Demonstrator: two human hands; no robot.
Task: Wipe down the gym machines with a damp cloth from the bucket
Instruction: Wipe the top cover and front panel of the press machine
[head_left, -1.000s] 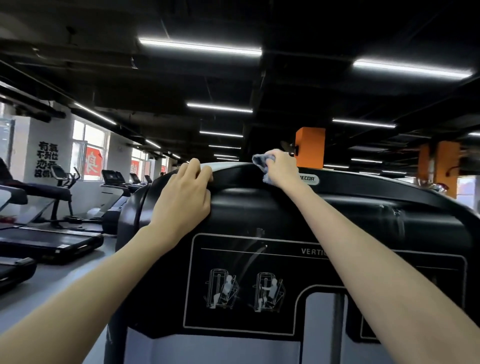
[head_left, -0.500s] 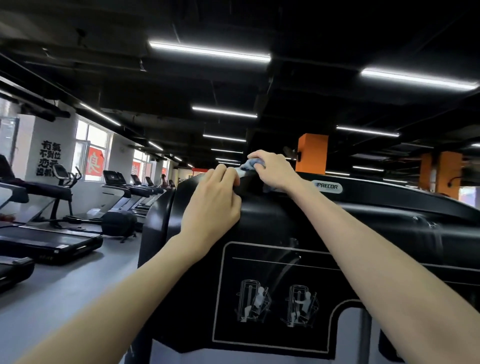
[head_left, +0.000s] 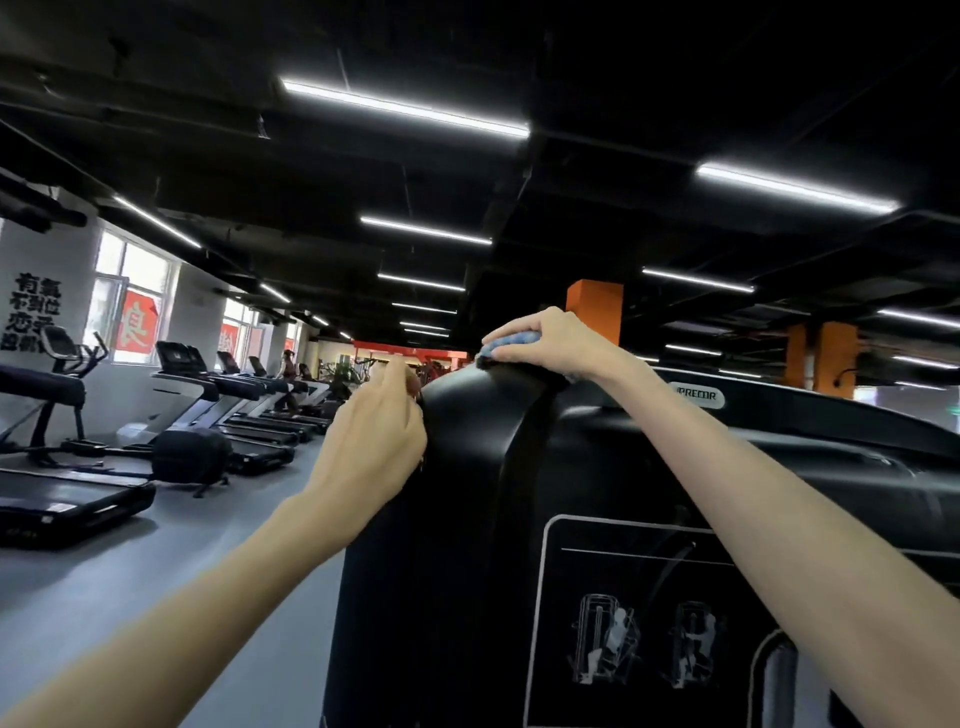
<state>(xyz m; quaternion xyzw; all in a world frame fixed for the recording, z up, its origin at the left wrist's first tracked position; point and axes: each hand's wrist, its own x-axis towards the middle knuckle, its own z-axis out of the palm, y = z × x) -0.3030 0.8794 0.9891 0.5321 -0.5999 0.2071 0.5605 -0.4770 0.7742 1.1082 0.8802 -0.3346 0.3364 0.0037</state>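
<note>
Right hand (head_left: 553, 338) grips blue cloth (head_left: 511, 340) atop black weight-machine shroud (head_left: 467, 467); left hand (head_left: 371, 441) at shroud's edge, grip indiscernible.

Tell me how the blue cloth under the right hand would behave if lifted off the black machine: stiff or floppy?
Probably floppy: the bunched blue fabric cloth is crumpled to fit inside the right hand. Likely light: it is small, mostly hidden under that grip. Unlikely to roll: it lies squashed on the rounded glossy black machine cover.

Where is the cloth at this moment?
Head view, centre: the blue cloth is held under the right hand atop the black machine, at its left corner, near the orange pillar.
</note>
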